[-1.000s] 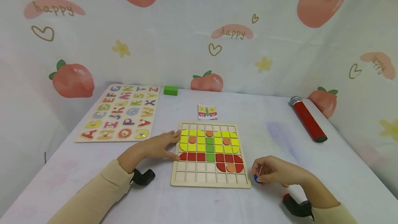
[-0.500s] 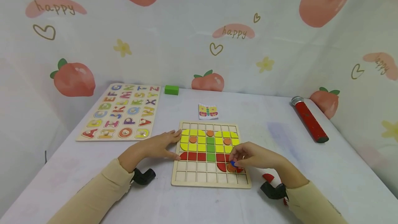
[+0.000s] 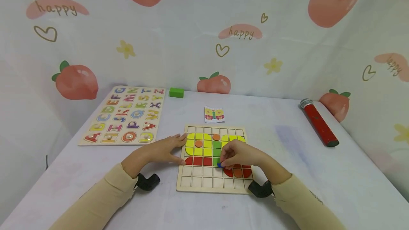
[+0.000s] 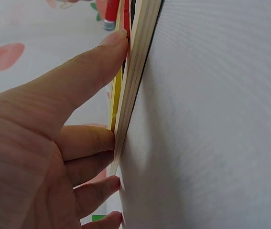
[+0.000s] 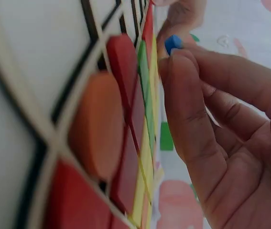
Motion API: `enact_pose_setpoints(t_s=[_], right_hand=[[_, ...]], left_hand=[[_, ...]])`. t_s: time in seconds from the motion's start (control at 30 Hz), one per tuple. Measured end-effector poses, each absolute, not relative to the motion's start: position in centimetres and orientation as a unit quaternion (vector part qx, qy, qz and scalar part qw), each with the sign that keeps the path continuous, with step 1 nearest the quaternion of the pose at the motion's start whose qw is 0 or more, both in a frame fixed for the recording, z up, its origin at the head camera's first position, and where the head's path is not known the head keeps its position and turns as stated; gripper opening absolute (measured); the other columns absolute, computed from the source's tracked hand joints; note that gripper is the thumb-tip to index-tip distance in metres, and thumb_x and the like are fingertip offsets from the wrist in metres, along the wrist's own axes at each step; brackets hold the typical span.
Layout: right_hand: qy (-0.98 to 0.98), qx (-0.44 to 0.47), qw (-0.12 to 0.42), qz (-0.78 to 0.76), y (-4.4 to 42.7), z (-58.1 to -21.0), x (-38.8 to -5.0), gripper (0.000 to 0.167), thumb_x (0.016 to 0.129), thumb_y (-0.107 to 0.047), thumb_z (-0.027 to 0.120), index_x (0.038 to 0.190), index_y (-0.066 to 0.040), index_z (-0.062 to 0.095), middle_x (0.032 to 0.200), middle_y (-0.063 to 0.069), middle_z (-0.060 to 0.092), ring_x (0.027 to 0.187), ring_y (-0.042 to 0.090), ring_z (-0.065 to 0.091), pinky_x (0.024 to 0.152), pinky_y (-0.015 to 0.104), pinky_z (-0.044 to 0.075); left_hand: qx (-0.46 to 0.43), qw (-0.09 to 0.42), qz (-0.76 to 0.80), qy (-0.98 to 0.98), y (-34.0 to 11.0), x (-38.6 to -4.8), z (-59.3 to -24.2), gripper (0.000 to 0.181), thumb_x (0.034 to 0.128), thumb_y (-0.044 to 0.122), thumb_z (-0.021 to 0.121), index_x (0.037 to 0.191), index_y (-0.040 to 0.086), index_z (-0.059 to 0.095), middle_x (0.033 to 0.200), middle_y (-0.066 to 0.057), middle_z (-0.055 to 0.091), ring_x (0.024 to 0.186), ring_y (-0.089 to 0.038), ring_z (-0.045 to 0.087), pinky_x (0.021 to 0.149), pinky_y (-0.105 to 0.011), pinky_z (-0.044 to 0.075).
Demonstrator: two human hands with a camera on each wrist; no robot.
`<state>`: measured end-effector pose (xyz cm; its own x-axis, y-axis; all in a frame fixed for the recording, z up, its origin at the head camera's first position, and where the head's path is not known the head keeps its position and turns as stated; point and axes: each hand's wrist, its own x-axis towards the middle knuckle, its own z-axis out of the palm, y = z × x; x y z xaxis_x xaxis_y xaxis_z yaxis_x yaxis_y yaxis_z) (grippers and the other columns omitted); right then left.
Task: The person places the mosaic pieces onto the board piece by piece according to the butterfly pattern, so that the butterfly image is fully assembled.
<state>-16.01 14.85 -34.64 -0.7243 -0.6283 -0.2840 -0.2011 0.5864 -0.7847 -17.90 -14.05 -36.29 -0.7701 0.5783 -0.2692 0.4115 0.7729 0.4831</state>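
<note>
A wooden grid board (image 3: pixel 199 189) lies flat mid-table, its cells partly filled with yellow, red, green and orange pieces in a butterfly-like pattern. Along its left edge rests my left hand (image 3: pixel 164 149), thumb and fingertips touching the rim with the fingers extended; the left wrist view shows this contact from the side. Over the board's middle, my right hand (image 3: pixel 241 154) pinches a small blue piece (image 5: pixel 173 44) between thumb and index finger, just below the green column. An orange disc (image 5: pixel 99 126) sits among red pieces at the lower right. My right hand covers part of the right yellow area.
Behind the board lies a small printed pattern card (image 3: pixel 214 115). A wooden alphabet puzzle (image 3: pixel 108 114) is at the back left, with a green block (image 3: pixel 176 92) beside it. A red microphone (image 3: pixel 320 125) lies at the far right. The patterned backdrop rises behind the table.
My right hand has carried the blue piece from the table right of the board, leftward over the red pieces to the board's middle. My left hand has stayed on the left edge.
</note>
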Motion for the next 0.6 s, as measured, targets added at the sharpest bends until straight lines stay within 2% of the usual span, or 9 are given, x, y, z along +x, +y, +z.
enact_pose_setpoints(t_s=[0.23,0.43,0.6], right_hand=[[0.851,-0.235,0.282,-0.375,14.0,-34.7,-15.4,0.007,0.083,-0.009,0.069,0.08,-0.004,0.065,0.077,0.004,0.067,0.062,0.012,0.063,0.066,0.025,0.057],[0.873,-0.267,0.241,-0.328,14.0,-34.6,-15.0,0.006,0.08,-0.008,0.072,0.079,-0.007,0.067,0.077,0.0,0.065,0.063,0.007,0.058,0.063,0.017,0.052],[0.876,-0.307,0.213,-0.307,13.9,-34.7,-14.8,0.007,0.077,-0.006,0.074,0.078,-0.007,0.068,0.074,-0.002,0.066,0.06,0.004,0.054,0.06,0.016,0.05]], left_hand=[[0.267,0.206,0.2,0.92,-14.1,-17.8,-36.2,0.089,0.0767,0.051,0.069,0.146,0.01,0.031,0.156,-0.002,0.018,0.145,-0.03,0.013,0.116,-0.049,0.018],[0.273,0.206,0.203,0.918,-14.1,-17.9,-36.4,0.088,0.0768,0.05,0.07,0.145,0.009,0.032,0.156,-0.003,0.019,0.145,-0.031,0.013,0.116,-0.05,0.018],[0.269,0.205,0.201,0.919,-14.1,-17.9,-36.4,0.088,0.0769,0.05,0.07,0.145,0.009,0.032,0.156,-0.003,0.019,0.145,-0.031,0.013,0.116,-0.05,0.017]])
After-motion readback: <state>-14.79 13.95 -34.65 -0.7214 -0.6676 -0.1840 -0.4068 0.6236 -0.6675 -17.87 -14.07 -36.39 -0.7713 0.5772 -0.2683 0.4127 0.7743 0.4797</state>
